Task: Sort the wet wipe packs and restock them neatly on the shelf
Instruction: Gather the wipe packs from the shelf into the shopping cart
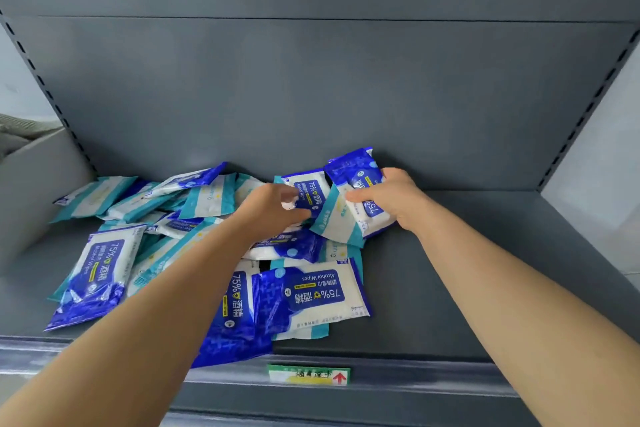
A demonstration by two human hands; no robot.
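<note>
While the right hand (388, 199) grips upright wipe packs (360, 191), the left hand (273, 208) half hides its pinched blue pack (310, 196).

**What I can read on the shelf**

The blue-and-white pack nearest me (311, 295) lies upside down to my view and reads "75%" with large Chinese characters, "Alcohol Wipes" and a small yellow strip too fine to read. The pack at the left front (100, 270) lies sideways and carries the same "75%" and "Alcohol Wipes". The pack under my left hand (273, 208) shows "75%" and "Alcohol Wipes" on its blue panel (309, 196); the pack in my right hand (394, 198) shows "75%" near its lower edge (372, 206). The teal-edged packs (211, 198) bear print too faint to read. The green price tag (308, 374) on the shelf's front rail has blurred characters and a red upward arrow.
</note>
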